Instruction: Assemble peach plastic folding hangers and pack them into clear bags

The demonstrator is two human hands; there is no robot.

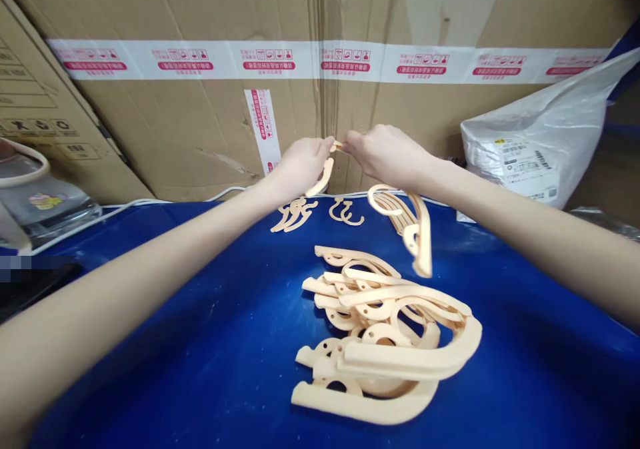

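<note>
Above the far edge of the blue surface, my left hand [305, 162] is closed in a pinch on a cream plastic hanger piece [324, 177], whose curved end hangs below the fingers. My right hand [383, 152] is also closed, its fingertips on the same piece's upper end, between the two hands. Fingers hide the rest of it. Under the hands lie two loose hanger hooks [350, 216] and a small heap of flat cream pieces [294, 214]. A stack of folded hangers [424, 239] rests below my right wrist. Nearer me, several curved hanger arms [400, 362] lie piled.
A large cardboard box [200, 116] with printed tape walls off the back. A white plastic bag [540, 136] with a label stands at right. To the left are a clear jug [40, 199] and a white cable [135, 202] along the edge of the blue surface [200, 356].
</note>
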